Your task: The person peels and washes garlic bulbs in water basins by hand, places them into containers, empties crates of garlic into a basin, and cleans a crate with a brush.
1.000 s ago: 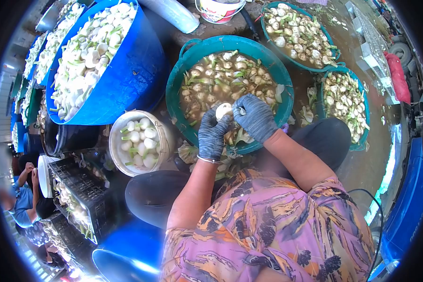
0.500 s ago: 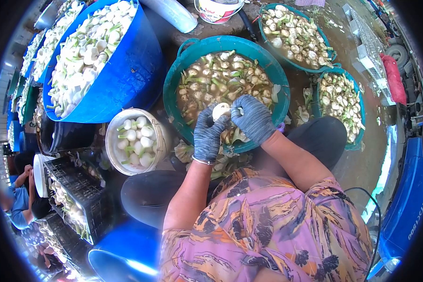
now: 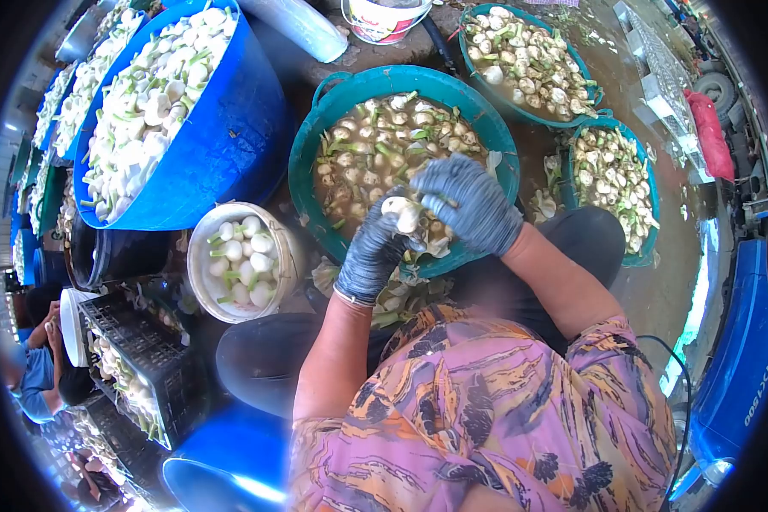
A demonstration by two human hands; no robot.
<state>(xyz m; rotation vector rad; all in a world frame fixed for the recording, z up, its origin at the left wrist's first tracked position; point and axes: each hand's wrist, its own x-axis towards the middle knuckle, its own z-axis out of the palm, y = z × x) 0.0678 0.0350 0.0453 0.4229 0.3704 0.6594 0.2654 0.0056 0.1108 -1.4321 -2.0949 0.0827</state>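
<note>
A whitish garlic bulb (image 3: 407, 216) is held in my left hand (image 3: 372, 256), its fingers closed around it above the near side of a green tub (image 3: 508, 192). My right hand (image 3: 476, 209) is just to the right of the bulb, fingers curled in; whatever it may pinch is hidden. Both hands wear grey knitted gloves. Inside the tub, many garlic bulbs (image 3: 371, 162) with short green stems sit in murky brown water. To the left of my left hand stands a white bucket (image 3: 292, 264) with clean, peeled bulbs (image 3: 249, 256) in it.
A tall blue tub (image 3: 256, 128) heaped with white bulbs stands at the left. Two more green tubs of bulbs, one (image 3: 533, 68) behind the other (image 3: 614, 188), are at the right. Black crates (image 3: 149, 341) sit at lower left, near another person (image 3: 38, 367). Peelings lie by my legs.
My right hand has moved off the bulb, up and to the right. My left hand has turned slightly and still holds the bulb. The whole view has shifted a little.
</note>
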